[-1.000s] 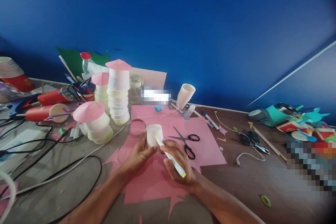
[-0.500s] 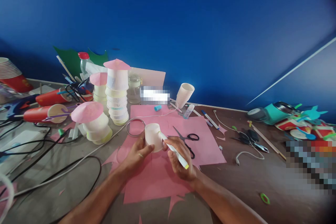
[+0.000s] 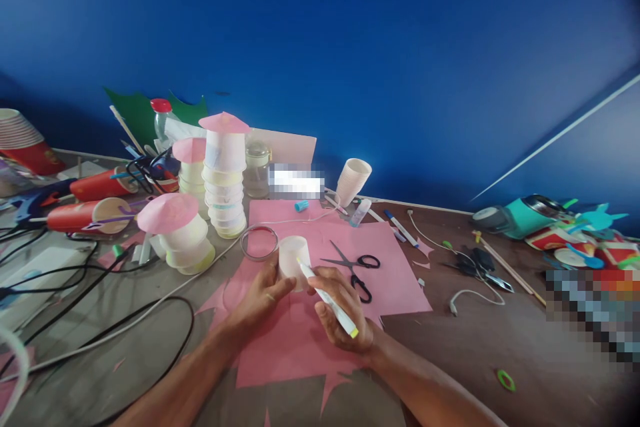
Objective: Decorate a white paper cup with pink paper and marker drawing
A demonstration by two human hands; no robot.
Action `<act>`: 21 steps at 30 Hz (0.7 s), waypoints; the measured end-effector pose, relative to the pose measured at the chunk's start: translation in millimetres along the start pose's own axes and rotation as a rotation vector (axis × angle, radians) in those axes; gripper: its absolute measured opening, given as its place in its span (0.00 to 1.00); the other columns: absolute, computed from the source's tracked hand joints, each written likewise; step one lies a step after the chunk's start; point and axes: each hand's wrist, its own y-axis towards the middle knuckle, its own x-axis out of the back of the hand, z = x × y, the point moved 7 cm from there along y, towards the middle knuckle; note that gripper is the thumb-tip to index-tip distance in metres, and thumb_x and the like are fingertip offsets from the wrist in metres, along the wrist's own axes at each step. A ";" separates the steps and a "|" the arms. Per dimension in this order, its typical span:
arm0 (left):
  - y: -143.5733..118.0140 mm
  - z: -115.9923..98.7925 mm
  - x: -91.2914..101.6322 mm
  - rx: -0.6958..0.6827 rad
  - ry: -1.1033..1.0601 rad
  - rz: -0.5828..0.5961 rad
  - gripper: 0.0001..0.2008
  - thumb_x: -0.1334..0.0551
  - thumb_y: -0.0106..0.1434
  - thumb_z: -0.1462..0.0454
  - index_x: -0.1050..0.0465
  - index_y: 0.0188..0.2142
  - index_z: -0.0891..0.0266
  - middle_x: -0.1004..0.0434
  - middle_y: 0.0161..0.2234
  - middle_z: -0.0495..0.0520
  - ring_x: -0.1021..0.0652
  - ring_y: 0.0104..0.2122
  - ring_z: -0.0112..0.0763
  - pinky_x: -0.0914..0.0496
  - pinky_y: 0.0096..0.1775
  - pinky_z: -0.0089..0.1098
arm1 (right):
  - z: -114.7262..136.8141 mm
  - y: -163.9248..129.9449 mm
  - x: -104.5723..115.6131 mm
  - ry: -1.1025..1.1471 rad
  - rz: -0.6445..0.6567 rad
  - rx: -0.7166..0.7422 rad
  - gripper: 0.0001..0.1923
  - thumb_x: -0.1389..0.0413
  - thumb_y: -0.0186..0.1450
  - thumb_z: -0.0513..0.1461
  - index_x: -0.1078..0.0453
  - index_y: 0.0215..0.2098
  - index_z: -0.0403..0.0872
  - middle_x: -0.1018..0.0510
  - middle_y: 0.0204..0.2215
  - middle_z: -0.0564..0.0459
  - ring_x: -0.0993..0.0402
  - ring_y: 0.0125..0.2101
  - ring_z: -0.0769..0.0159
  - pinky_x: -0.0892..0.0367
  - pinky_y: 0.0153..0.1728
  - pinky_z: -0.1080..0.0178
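My left hand (image 3: 264, 295) is closed on a white paper cup (image 3: 294, 252), thumb across its near side, above the pink paper (image 3: 280, 353). In my right hand (image 3: 341, 307) is a white marker with a yellow end (image 3: 335, 310), gripped like a pen. Its yellow tip is at the cup's side; whether it touches I cannot tell. Black-handled scissors (image 3: 357, 263) lie spread on the paper just beyond my right hand. A roll of clear tape (image 3: 259, 242) sits by my left hand, and a blue marker cap (image 3: 301, 205) lies farther back.
Cup towers with pink cone roofs (image 3: 225, 173) stand at the back left. A leaning stack of white cups (image 3: 353, 180) and a glue stick (image 3: 360, 212) are behind the paper. Cables (image 3: 150, 310) cross the left side; a teal bottle (image 3: 525, 215) lies at right.
The marker has moved from the cup's right edge onto its front, its tip a little lower and farther left. My left hand and the cup have barely shifted.
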 end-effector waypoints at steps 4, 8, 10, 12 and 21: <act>0.8 -1.2 -1.9 -0.002 0.021 0.029 0.25 0.39 0.61 0.57 0.35 0.57 0.57 0.26 0.54 0.55 0.27 0.53 0.45 0.32 0.54 0.41 | -1.5 -1.6 -0.6 -0.029 -0.007 0.007 0.19 0.54 0.72 0.37 0.37 0.60 0.48 0.23 0.39 0.45 0.25 0.42 0.57 0.24 0.41 0.54; 0.6 -1.5 -2.5 0.006 0.002 0.028 0.23 0.39 0.62 0.58 0.35 0.56 0.58 0.25 0.52 0.55 0.26 0.51 0.43 0.33 0.53 0.41 | -1.3 -2.5 -0.9 -0.032 0.004 0.008 0.20 0.53 0.71 0.36 0.37 0.60 0.48 0.22 0.39 0.44 0.25 0.43 0.56 0.24 0.41 0.53; 0.0 -2.1 -2.8 0.009 -0.001 0.019 0.22 0.38 0.62 0.58 0.34 0.55 0.58 0.25 0.52 0.55 0.26 0.50 0.44 0.32 0.52 0.41 | -1.0 -2.8 -1.1 -0.040 0.009 0.008 0.20 0.53 0.71 0.36 0.37 0.60 0.47 0.23 0.40 0.44 0.25 0.43 0.56 0.24 0.41 0.53; -0.4 -3.2 -3.2 0.005 -0.007 0.014 0.23 0.38 0.61 0.57 0.34 0.55 0.58 0.24 0.51 0.55 0.26 0.50 0.45 0.32 0.51 0.40 | -1.0 -3.0 -1.8 -0.054 0.018 0.006 0.20 0.53 0.71 0.36 0.37 0.60 0.47 0.23 0.41 0.43 0.25 0.43 0.56 0.24 0.42 0.54; 0.6 -2.1 -3.0 0.007 -0.071 0.018 0.23 0.37 0.61 0.60 0.33 0.55 0.61 0.23 0.48 0.56 0.26 0.47 0.43 0.32 0.49 0.38 | -7.3 -2.4 0.6 -0.033 -0.018 -0.034 0.19 0.53 0.71 0.36 0.36 0.58 0.47 0.23 0.38 0.46 0.26 0.41 0.58 0.24 0.41 0.54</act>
